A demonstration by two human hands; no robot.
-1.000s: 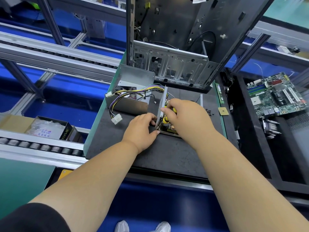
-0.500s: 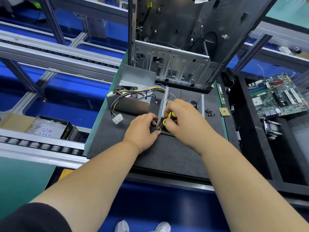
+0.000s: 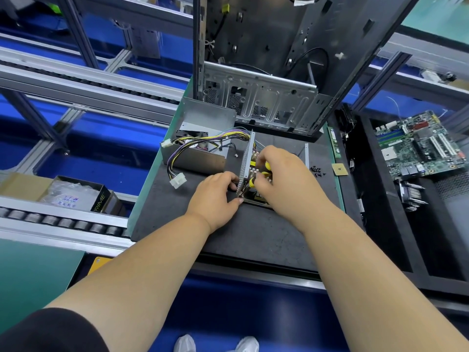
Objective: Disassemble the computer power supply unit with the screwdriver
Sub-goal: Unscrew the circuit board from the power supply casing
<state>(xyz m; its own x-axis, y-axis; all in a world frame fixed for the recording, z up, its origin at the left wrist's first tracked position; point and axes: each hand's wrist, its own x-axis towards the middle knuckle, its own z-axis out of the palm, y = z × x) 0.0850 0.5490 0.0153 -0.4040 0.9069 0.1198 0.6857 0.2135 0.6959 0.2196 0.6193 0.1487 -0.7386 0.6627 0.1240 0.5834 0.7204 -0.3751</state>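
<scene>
Gripping a screwdriver [image 3: 256, 175] in the right hand [image 3: 284, 179], a worker's left hand [image 3: 215, 196] pinches the PSU panel [image 3: 247, 163] mid-mat [image 3: 253, 229].

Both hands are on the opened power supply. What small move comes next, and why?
Probably keep turning the screwdriver with the right hand: its yellow handle shows between the fingers, over the circuit board. The left hand braces the perforated panel. The screw itself is hidden.
</scene>
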